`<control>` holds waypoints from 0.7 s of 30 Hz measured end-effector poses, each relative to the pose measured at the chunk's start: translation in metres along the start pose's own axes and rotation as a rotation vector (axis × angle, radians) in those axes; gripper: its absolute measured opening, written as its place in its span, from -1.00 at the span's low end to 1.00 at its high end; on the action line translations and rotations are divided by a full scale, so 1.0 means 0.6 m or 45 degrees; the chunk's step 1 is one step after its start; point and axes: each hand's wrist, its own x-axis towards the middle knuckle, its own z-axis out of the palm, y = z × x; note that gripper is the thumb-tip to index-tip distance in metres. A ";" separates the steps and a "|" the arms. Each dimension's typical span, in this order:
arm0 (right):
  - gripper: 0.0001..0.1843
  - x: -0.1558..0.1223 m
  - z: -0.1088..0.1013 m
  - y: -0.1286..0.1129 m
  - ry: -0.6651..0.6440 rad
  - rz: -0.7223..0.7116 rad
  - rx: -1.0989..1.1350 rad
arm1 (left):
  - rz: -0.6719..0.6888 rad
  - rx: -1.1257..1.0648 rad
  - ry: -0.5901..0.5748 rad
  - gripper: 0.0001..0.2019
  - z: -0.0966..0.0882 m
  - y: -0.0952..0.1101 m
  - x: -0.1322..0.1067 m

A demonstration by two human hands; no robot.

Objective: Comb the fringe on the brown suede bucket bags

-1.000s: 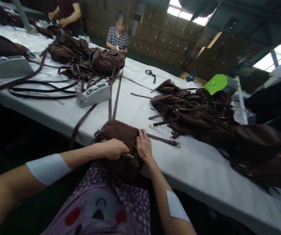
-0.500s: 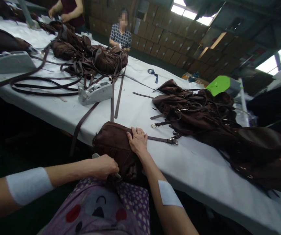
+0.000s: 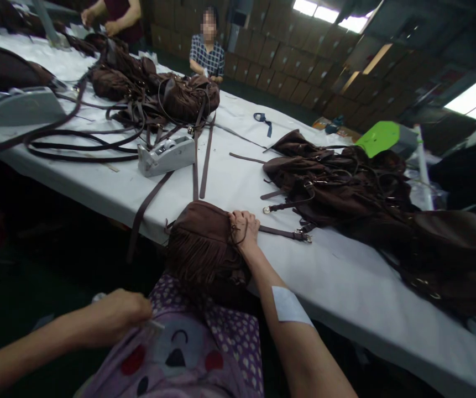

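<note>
A brown fringed bag (image 3: 207, 249) hangs over the near edge of the white table (image 3: 345, 276), its fringe falling toward my lap. My right hand (image 3: 245, 226) is closed on the bag's top right corner, beside a strap with a metal buckle (image 3: 304, 236). My left hand (image 3: 117, 315) is pulled back over my lap, apart from the bag. Its fingers are closed round a small light-coloured tool (image 3: 155, 326) that I cannot make out.
A grey tape dispenser (image 3: 166, 155) stands behind the bag among loose brown straps (image 3: 76, 149). Heaps of brown bags lie at the right (image 3: 345, 188) and far left (image 3: 158, 94). Two other people (image 3: 207, 52) work at the far end. A green object (image 3: 378, 138) sits at the back right.
My left hand drew back from the bag toward my lap with the tool. The bag turned so its fringe now faces me, and my right hand curled onto its corner.
</note>
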 end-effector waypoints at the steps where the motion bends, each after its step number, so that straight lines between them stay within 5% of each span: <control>1: -0.59 0.000 0.000 -0.001 0.007 0.004 0.009 | -0.040 -0.075 0.075 -0.80 -0.014 -0.012 -0.011; 5: -0.60 0.000 0.001 -0.002 0.028 0.017 0.050 | -0.022 -0.268 0.430 -0.75 -0.102 -0.017 0.021; 9: -0.62 0.008 0.003 0.018 0.000 -0.059 0.142 | 0.115 -0.107 0.661 -0.76 -0.177 0.036 0.152; 13: -0.62 0.014 0.007 0.048 -0.053 -0.162 0.233 | 0.097 -0.008 0.699 -0.77 -0.203 0.072 0.272; 17: -0.51 0.008 0.011 0.057 -0.052 -0.180 0.271 | 0.346 -0.168 0.412 -0.82 -0.185 0.084 0.292; 21: -0.48 -0.005 0.006 0.051 -0.033 -0.163 0.273 | 0.609 -0.554 -0.234 -0.87 -0.131 0.077 0.222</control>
